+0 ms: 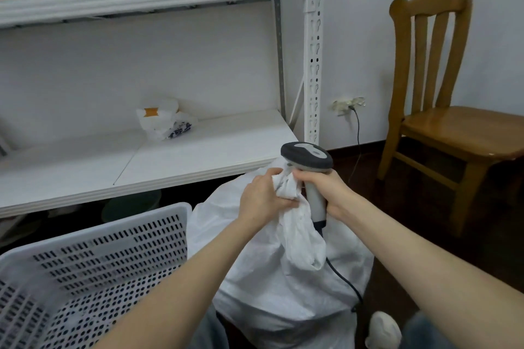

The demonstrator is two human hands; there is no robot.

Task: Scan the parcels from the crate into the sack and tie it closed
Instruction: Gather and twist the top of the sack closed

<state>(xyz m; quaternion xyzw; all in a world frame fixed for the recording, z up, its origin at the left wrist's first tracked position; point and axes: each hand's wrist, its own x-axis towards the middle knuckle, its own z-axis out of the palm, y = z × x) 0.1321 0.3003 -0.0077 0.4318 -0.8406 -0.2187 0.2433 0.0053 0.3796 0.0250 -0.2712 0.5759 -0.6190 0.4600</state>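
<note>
White metal shelving (158, 156) along a pale wall; wooden chair (442, 110) at right; dark floor. Item: white woven sack (269, 286), standing on floor between the person's knees, mouth gathered into a twisted neck. Left hand (262, 198), grip clamped on the gathered neck. Right hand (326, 193), grip clamped on a corded handheld scanner (307, 161) and pinching the sack fabric. Perforated white crate (93, 272), lower left, just beside the sack. Crumpled plastic bag (164, 122) on shelf.

Both bare forearms outstretched, left hand (262, 195) and right hand (326, 193) close together, each grip clenched.
</note>
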